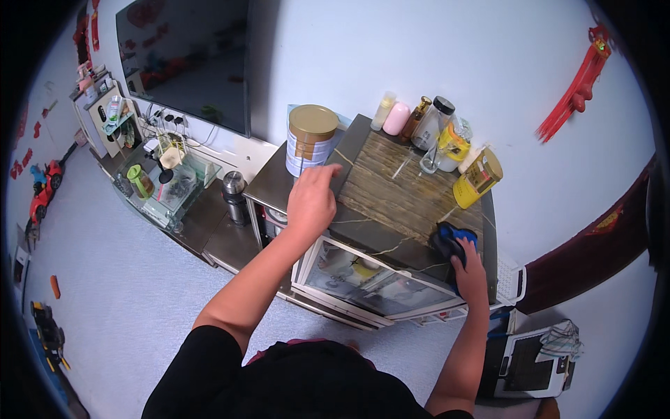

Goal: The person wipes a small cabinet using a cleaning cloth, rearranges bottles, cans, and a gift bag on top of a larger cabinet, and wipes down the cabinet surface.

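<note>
My right hand (469, 269) grips a bunched black and blue cloth (454, 242). It presses the cloth on the dark marbled top (400, 201) of a cabinet, near the front right corner. My left hand (312, 201) is over the cabinet's left edge, thumb apart from the fingers, with nothing seen in it. Just beyond it stands a large can with a gold lid (312, 140), on a lower dark surface; I cannot tell whether the hand touches it. A yellow can with a gold lid (477, 178) stands on the top, beyond the cloth.
Along the wall stand a pink bottle (396, 119), a black-lidded jar (433, 123) and a small clear glass (430, 162). Glass doors (377, 277) front the cabinet. To the left are a steel thermos (235, 196), a green-handled pitcher (140, 182) and a wall television (183, 63).
</note>
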Available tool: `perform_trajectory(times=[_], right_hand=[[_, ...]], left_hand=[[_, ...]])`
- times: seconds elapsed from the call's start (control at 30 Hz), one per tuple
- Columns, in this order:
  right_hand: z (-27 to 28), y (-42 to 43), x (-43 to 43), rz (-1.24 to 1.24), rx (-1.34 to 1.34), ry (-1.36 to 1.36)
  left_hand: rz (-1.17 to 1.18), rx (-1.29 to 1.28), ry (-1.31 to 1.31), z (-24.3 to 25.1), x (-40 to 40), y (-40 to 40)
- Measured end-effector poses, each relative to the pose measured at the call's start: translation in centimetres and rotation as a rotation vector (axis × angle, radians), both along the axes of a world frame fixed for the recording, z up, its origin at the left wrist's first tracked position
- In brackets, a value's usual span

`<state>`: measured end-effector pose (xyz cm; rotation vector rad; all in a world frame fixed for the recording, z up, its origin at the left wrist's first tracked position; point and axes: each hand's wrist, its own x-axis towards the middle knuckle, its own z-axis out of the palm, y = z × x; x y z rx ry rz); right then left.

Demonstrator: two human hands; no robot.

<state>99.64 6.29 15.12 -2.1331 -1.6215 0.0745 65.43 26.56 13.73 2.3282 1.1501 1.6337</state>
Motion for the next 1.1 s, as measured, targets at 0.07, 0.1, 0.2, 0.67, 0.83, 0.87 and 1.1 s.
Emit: perform_trajectory(times=[0.07, 0.1, 0.2, 0.67, 0.83, 0.87, 1.1], right_hand=[[-0.3, 3.2, 0.4, -0.006, -0.004, -0.067], [-0.6, 5.3, 0.4, 0.001, -0.009, -0.122], [-0.7, 12.1, 0.0, 0.096, 0.015, -0.173], [3.4, 5.7, -6.5, 0.57, -0.008, 0.611], [4.1, 6.7, -5.0, 0.03, 0.44, 0.5], [4.1, 7.6, -5.4, -0.012, 0.422, 0.472], [0.9, 17.7, -9.6, 0.554, -0.18, -0.097]], left_hand=[[0.144, -0.032, 0.184, -0.8, 1.1, 1.0], [0.14, -0.035, 0.184, -0.6, 1.1, 1.0], [0.176, -0.076, 0.175, 0.0, 1.6, 0.5], [0.119, -0.23, 0.117, -0.8, 0.1, 0.6], [0.134, -0.145, 0.174, -1.0, 0.7, 1.0], [0.126, -0.133, 0.189, -1.0, 0.6, 1.1], [0.138, -0.127, 0.197, -0.4, 0.5, 0.9]])
